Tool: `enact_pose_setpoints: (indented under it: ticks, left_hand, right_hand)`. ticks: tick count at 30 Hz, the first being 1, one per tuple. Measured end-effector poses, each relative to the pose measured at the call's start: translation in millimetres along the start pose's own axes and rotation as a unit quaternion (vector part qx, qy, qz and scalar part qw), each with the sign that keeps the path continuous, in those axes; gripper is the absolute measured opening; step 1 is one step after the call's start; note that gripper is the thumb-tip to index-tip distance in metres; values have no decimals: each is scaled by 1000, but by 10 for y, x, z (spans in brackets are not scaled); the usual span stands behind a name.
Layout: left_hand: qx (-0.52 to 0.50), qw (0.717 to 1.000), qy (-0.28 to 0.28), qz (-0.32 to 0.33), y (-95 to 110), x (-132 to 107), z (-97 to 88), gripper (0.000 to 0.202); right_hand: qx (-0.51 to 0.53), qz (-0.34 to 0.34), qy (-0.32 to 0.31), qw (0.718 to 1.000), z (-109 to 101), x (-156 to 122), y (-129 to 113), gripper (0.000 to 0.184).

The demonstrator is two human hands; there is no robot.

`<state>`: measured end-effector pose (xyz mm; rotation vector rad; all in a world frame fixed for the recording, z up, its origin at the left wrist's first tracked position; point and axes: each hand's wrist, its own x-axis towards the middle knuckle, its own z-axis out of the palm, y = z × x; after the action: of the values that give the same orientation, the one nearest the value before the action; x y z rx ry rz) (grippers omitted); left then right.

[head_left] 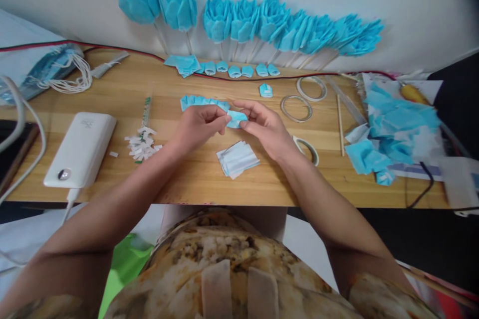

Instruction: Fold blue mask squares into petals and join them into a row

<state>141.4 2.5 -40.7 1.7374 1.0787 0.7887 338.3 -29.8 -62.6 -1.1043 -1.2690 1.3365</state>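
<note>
Between my two hands is a small piece of blue fabric (236,119). My left hand (200,127) pinches its left end with thumb and forefinger. At its right end, my right hand (265,127) grips it between thumb and fingers. Just behind my left hand lies a row of folded blue pieces (194,101), partly covered by the hand. Below the hands, a small stack of pale fabric pieces (238,160) rests on the wooden table (187,179). One folded blue piece (266,90) sits alone beyond my right hand.
Blue fabric flowers (245,20) on sticks lean along the wall. Tape rings (312,88) and a thin stick (340,124) lie right, beside a blue fabric pile (402,114). At left are a white power bank (81,149), white scraps (142,143) and cables (77,75).
</note>
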Motion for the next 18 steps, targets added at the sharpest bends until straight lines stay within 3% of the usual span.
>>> enact_pose_setpoints:
  ticks: [12,18]
  left_hand:
    - [-7,1000,-21,-2,-16,11,18,23]
    - [-9,1000,21,21,75,25,-2,22]
  right_hand:
    - [-25,-4,-1,1000,11,-9,-23,42]
    - [-58,-22,-9,998,26,-11,-5,42]
